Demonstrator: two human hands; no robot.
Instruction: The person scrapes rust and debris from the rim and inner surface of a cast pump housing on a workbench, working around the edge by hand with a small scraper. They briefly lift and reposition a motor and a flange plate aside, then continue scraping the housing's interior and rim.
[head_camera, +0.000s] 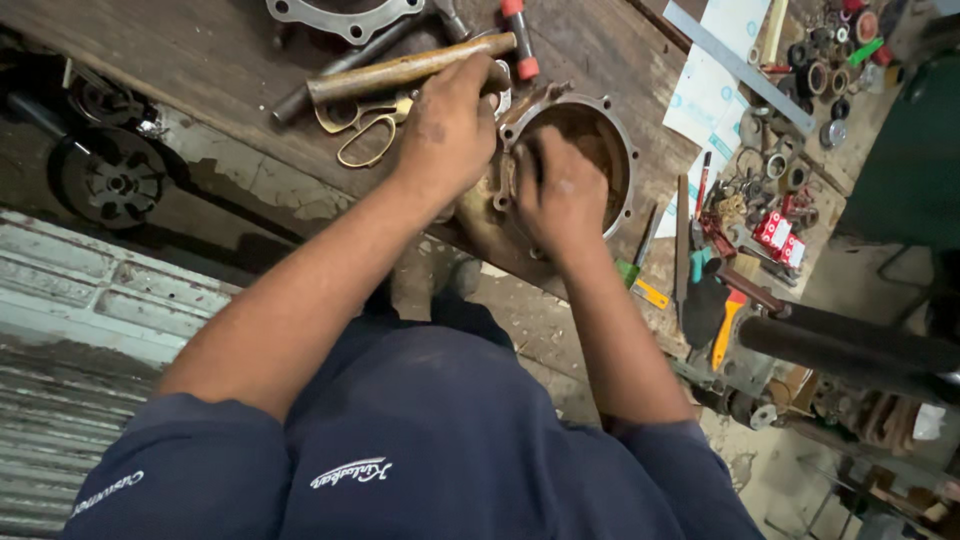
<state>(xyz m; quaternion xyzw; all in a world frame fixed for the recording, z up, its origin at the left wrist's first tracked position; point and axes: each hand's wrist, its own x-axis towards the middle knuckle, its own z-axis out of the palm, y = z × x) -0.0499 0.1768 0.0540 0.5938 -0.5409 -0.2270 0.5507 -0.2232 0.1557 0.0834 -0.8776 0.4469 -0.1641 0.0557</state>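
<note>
A round metal engine cover (610, 135) with a bolted flange lies on the wooden workbench (200, 60). Its inside is brown and dirty. My left hand (447, 130) rests on the cover's left edge and steadies it, close to a wooden hammer handle (400, 70). My right hand (560, 195) is curled at the cover's near rim, fingers pressed against the inside; whether it grips a small tool or cloth is hidden. Brass-coloured scissors (365, 130) lie just left of my left hand.
A grey gasket-shaped plate (345, 15) and a red-handled tool (520, 40) lie at the bench's far side. To the right sit files, screwdrivers (725, 325), small red boxes (775, 235), rings and a steel ruler (735, 65). A wheel-like part (110, 175) stands on the floor at left.
</note>
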